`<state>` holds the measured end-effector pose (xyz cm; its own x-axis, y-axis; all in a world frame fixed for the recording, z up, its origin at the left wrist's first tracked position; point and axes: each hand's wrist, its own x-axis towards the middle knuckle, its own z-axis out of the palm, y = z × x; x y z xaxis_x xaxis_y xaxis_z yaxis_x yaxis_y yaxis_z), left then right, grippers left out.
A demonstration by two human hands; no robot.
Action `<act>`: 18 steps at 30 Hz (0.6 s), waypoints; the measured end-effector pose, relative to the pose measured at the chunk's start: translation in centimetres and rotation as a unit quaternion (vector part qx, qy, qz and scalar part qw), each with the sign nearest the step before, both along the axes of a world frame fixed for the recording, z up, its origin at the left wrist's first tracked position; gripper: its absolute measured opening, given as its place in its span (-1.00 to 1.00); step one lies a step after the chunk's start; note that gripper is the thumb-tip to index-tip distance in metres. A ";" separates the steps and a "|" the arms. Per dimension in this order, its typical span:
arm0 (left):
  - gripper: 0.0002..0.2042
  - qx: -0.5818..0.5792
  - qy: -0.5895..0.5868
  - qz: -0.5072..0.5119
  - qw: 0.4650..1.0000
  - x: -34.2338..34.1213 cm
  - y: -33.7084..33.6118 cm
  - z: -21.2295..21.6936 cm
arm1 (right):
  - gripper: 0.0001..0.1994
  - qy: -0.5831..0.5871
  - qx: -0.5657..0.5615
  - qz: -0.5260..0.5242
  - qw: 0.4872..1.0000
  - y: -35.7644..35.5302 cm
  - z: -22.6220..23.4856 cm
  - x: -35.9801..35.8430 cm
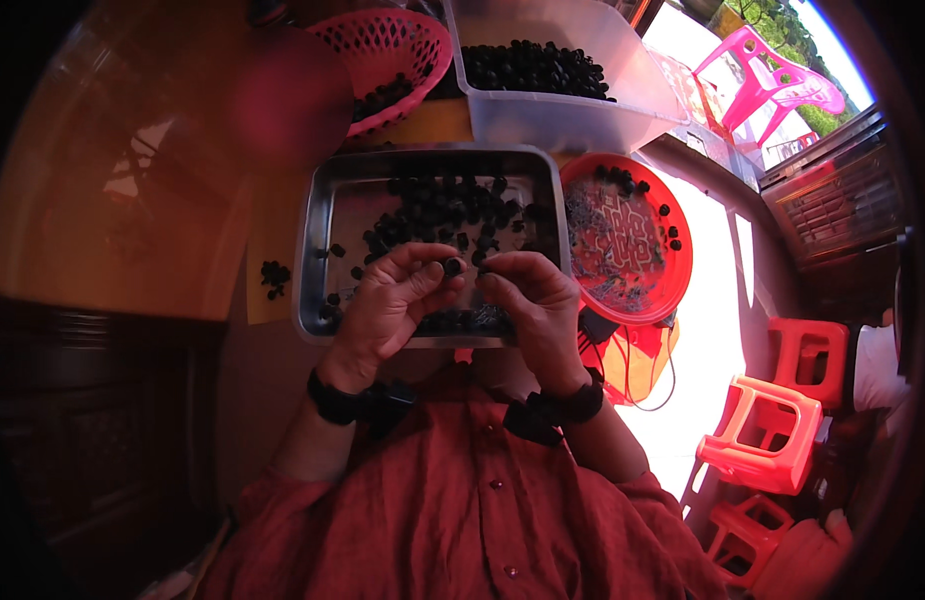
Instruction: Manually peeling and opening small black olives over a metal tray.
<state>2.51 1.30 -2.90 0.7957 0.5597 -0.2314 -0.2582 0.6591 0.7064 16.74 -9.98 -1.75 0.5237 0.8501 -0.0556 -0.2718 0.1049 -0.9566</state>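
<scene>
While both hands work above steel tray (317,215), small black piece (452,266) sits pinched at left hand (392,300) fingertips. Right hand (532,300) curled, fingertips just beside same piece; hold on it cannot be told. Risk, judged: pinch is shallow, piece small and round, so slip would drop it into loose black pieces (442,210) in tray below, lost among them. Piece lies between 2 hands, over tray's near half. Red round tray (682,260) to right, pink basket (422,40) and clear bin (572,115) behind.
</scene>
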 end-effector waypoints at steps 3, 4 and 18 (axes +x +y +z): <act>-0.79 -0.006 -0.009 -0.003 1.000 0.1 0.1 -0.2 | -0.86 -0.037 -0.003 -0.004 0.999 0.1 0.2 0.0; -0.80 -0.003 -0.016 -0.005 1.000 0.2 0.1 -0.2 | -0.86 -0.035 -0.002 -0.005 0.999 0.1 0.2 0.0; -0.79 0.029 -0.015 -0.008 0.999 1.3 -0.1 -0.7 | -0.86 -0.187 0.024 -0.041 0.981 0.7 -0.8 0.0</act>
